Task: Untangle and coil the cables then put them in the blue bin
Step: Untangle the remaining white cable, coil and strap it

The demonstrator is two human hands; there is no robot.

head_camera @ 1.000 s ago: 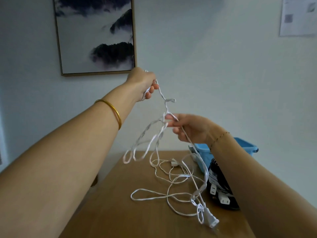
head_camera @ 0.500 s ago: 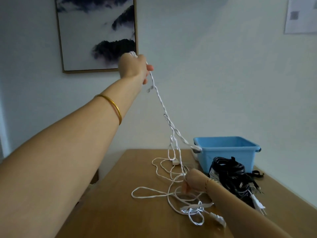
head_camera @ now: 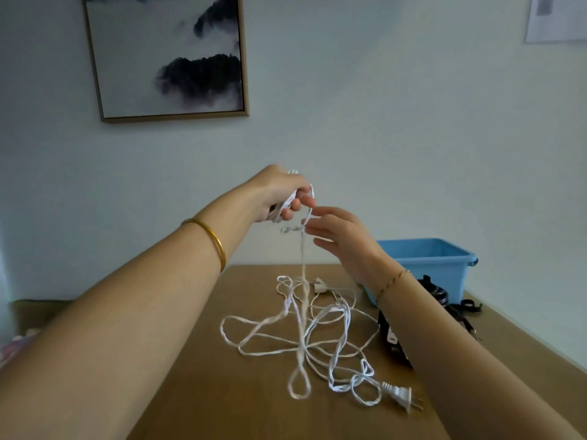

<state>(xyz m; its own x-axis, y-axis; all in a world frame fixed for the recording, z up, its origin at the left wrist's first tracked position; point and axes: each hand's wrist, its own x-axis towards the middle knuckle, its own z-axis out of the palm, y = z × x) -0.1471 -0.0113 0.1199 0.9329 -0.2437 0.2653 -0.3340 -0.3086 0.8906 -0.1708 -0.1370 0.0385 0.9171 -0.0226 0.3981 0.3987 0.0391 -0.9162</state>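
**While the left hand (head_camera: 279, 195) grips the white cable (head_camera: 301, 341), the right hand (head_camera: 343, 239) is open beside it**

Raised above the table (head_camera: 206, 392), the left hand has its fingers curled round a bunch of the white cable, and one strand drops from that fist to a loose tangle on the wood. The right hand is just below, fingers straight and slightly spread, with its fingertips at the hanging strand; whether they touch it cannot be told. The plug (head_camera: 401, 396) lies at the tangle's near right edge. Behind the right wrist stands the blue bin (head_camera: 444, 265), with black cables (head_camera: 440, 293) heaped just in front of it.
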